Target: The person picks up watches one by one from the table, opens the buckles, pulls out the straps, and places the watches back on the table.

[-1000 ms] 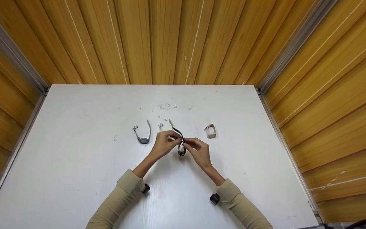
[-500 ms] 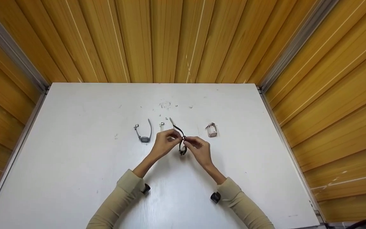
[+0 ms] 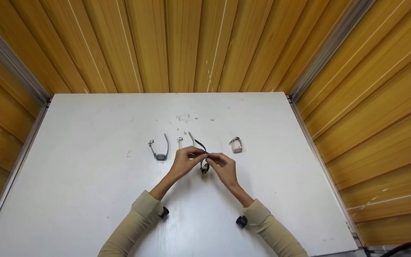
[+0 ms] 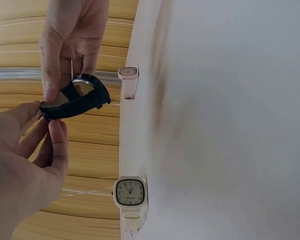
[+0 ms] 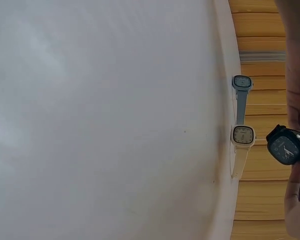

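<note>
A black wristwatch point(image 3: 204, 169) is held above the table by both hands, its strap bent into a loop with the dial at the near end. My left hand point(image 3: 184, 161) pinches the strap between thumb and fingers. From the other side, my right hand point(image 3: 224, 167) pinches it too, the fingertips of both hands meeting where the strap ends come together. In the left wrist view the black strap point(image 4: 74, 109) curves out from the fingers, and the buckle is mostly hidden. The dark dial point(image 5: 284, 147) shows in the right wrist view.
On the white table point(image 3: 84, 185), a grey watch point(image 3: 161, 156) lies open at left. A cream watch point(image 4: 130, 193) lies beyond my left hand, partly covered by it in the head view. At right rests a pink watch point(image 3: 237, 148) with its strap looped. Wood-patterned walls point(image 3: 177, 46) surround the table.
The fingertips have drawn slightly closer at the strap, and the buckle glimpsed between them before is now covered. The black watch stays in both hands; the head view shifts a little.
</note>
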### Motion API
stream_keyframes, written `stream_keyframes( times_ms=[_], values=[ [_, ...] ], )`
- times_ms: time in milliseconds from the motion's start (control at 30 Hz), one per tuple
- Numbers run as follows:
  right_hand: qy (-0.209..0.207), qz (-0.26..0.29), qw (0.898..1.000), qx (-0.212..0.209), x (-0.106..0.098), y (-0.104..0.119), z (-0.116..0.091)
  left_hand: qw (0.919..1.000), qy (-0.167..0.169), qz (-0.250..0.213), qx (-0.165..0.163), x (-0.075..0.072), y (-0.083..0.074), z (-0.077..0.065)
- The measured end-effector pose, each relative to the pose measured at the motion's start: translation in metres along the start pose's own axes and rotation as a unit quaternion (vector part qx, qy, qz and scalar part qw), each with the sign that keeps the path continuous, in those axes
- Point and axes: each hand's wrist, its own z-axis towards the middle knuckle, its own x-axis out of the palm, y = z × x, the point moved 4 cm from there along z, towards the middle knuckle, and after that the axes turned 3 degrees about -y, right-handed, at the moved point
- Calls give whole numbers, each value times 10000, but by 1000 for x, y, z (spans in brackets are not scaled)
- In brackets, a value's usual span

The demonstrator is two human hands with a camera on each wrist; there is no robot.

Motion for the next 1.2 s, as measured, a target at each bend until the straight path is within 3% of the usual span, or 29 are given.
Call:
stream_keyframes(
  times_ms=[67,300,567,867,1200],
  values=[
    [26,-20,10000,-27,0,4,0,10000,50,-14,11,1,0,0],
    [52,-36,10000,-34,6,25,-2,9999,76,22,124,4,42,5],
    [491,-265,9984,-74,14,22,-5,9997,-225,5,16,-9,43,1],
    [591,-430,9970,268,12,22,-5,9991,-430,1,-18,-6,40,0],
    [845,-559,9948,84,9,28,0,9999,-138,-80,4,-6,38,3]
  ],
)
